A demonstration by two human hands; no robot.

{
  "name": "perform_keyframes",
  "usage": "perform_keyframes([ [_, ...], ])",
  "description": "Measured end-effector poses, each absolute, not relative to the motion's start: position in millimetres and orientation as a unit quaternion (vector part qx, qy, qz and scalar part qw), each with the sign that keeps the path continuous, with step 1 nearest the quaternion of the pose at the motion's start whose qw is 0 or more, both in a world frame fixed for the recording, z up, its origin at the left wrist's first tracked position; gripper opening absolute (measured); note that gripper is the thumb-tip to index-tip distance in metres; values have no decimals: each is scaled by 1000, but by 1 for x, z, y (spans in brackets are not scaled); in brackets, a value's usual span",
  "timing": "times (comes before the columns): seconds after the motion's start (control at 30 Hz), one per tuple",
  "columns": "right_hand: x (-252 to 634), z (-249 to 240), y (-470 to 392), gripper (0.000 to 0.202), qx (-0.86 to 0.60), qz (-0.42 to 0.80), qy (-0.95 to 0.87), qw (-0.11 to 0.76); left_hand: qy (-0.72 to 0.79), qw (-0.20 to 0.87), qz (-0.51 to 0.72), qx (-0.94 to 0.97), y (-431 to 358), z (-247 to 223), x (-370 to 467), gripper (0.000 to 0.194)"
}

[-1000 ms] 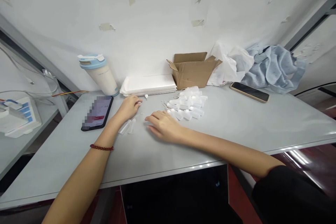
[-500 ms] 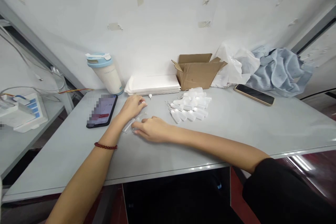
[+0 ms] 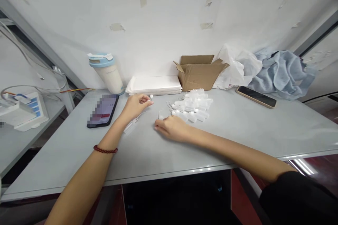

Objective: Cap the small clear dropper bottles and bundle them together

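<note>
Bottle [image 3: 160, 116] in right hand [image 3: 171, 127], mostly hidden

The table [image 3: 163, 163] front is open; box [image 3: 199, 77] blocks behind bottles [image 3: 192, 106].

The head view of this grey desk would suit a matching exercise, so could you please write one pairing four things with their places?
Things
1. Open brown cardboard box
2. Dark-screened phone in a tan case
3. Dark red beaded bracelet
4. Cream tumbler with a light blue lid

Places
A. Around the wrist of the left hand
B. Just left of the stack of flat white sheets
C. Behind the pile of small translucent bottles
D. In front of the crumpled light blue cloth

Right pairs: 1-C; 2-D; 3-A; 4-B
</note>
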State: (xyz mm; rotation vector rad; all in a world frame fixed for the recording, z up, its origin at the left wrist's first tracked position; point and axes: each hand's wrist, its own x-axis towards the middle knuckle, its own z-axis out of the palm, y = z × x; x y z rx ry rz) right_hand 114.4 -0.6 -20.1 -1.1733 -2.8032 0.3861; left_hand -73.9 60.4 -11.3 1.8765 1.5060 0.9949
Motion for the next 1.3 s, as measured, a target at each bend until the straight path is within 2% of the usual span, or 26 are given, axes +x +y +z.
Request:
perform_keyframes([
  [0.23,126,-35,-5,30,-414,112,-900,77,538,347,354,682,49,-1,-62,28],
  [0.4,131,-37,-4,32,-413,55,-904,97,533,390,363,657,47,-1,-62,32],
  [0.5,137,-38,0,30,-414,9,-900,140,533,426,377,626,46,-2,-63,36],
  [0.63,144,-41,5,30,-387,-7,-889,246,532,464,366,606,45,-3,-63,37],
  [0.77,146,-40,6,24,-307,85,-877,359,505,507,341,609,42,0,-60,36],
  [0.87,145,-36,3,17,-270,184,-855,404,472,529,346,614,39,4,-59,38],
  [1.1,143,-27,-1,10,-295,426,-755,402,414,548,350,637,38,7,-64,34],
  [1.3,144,-22,5,5,-299,599,-624,402,409,502,300,701,39,7,-66,29],
])
